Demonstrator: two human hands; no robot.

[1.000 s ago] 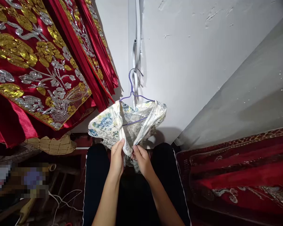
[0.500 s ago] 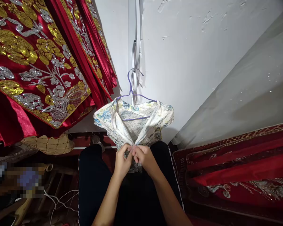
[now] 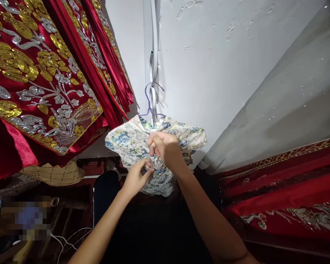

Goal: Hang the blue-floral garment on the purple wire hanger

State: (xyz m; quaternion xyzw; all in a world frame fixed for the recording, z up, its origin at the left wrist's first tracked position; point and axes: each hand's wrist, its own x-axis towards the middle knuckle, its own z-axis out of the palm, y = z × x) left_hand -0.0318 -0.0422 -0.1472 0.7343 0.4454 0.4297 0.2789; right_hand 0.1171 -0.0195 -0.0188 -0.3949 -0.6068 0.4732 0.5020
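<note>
A short-sleeved shirt point(image 3: 126, 143) with a blue, yellow and grey floral print hangs from a purple wire hanger point(image 3: 148, 102). Its front is drawn together up to near the collar. Below the collar, my right hand point(image 3: 166, 145) is closed with its fingers curled at the middle of the front; whatever is between them is hidden. Lower down, my left hand point(image 3: 137, 174) has thumb and forefinger bent toward each other at the front's middle line, pinching the fabric there. The hands are apart, right above left.
The hanger hooks onto a metal bracket point(image 3: 153, 69) against a white wall point(image 3: 203, 62). Red cloth with gold and silver sequins point(image 3: 63, 84) hangs at the left. Red embroidered fabric point(image 3: 286, 198) lies at the right. White cables point(image 3: 71, 238) run at lower left.
The shirt front, spread in a V before, now lies closed. My right hand has moved up toward the collar, away from my left hand, which shifted slightly left. The shirt's lower part shows more.
</note>
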